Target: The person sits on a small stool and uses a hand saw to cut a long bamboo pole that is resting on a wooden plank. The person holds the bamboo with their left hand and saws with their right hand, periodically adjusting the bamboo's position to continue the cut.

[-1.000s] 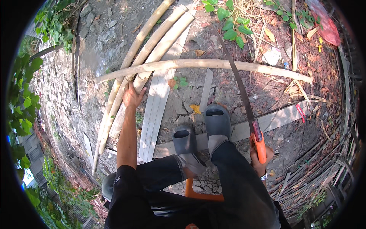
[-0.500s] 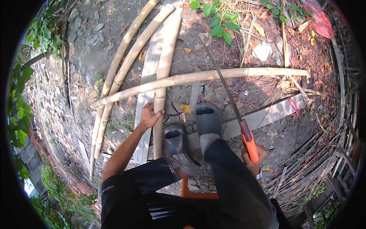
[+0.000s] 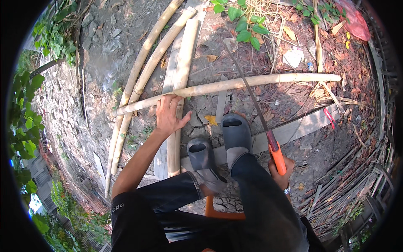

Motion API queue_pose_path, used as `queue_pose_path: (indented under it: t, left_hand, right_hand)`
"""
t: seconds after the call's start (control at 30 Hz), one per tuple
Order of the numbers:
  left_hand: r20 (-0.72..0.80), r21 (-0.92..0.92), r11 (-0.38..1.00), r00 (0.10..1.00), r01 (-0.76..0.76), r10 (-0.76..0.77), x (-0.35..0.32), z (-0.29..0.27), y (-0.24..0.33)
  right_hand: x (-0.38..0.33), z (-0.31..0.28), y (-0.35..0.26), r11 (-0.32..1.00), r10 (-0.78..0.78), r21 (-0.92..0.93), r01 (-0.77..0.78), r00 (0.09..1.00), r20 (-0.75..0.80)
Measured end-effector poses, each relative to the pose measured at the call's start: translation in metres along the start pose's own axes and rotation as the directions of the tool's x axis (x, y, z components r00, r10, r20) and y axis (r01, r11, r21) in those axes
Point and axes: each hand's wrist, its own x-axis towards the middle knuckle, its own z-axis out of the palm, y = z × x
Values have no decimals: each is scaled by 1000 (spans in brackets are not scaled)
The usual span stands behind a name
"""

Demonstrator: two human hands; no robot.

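A long bamboo pole (image 3: 260,80) lies crosswise in front of my feet, over a split bamboo length (image 3: 185,54) and two other poles at the left. My left hand (image 3: 170,113) reaches to the crosswise pole near its left part. Its fingertips rest on that pole, and the thumb is spread away to the right. In my right hand (image 3: 280,170), beside my right knee, is the orange handle of a handsaw (image 3: 257,103). The saw's long dark blade slants up and to the left, passing across the pole in this view; whether it touches cannot be made out.
Two bamboo poles (image 3: 136,80) lie at the left, and a flat grey board (image 3: 308,126) runs behind my shoes (image 3: 237,132). A red-handled tool (image 3: 329,117) lies on that board. Leafy plants (image 3: 252,29) grow ahead; a pile of thin sticks (image 3: 336,185) is at the right.
My left hand has left the split bamboo length and moved forward onto the crosswise pole, its thumb opening out. My right hand keeps the saw in nearly the same place. The view has shifted slightly.
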Motion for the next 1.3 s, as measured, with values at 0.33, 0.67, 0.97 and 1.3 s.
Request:
queue_pose_path:
  t: [0.33, 0.67, 0.97, 1.3]
  left_hand:
    - [426, -123, 989, 904, 84, -24, 147, 76, 97]
    - [424, -125, 956, 885, 266, -191, 143, 59, 71]
    - [460, -373, 895, 887, 246, -52, 163, 67, 59]
    - [80, 131, 991, 996, -40, 29, 122, 92, 66]
  right_hand:
    - [-10, 12, 27, 983, 74, 177, -53, 990, -117]
    - [-3, 6, 31, 982, 66, 190, -25, 976, -209]
    - [-2, 5, 31, 989, 29, 149, 6, 974, -226]
    - [5, 14, 7, 992, 44, 123, -30, 992, -120]
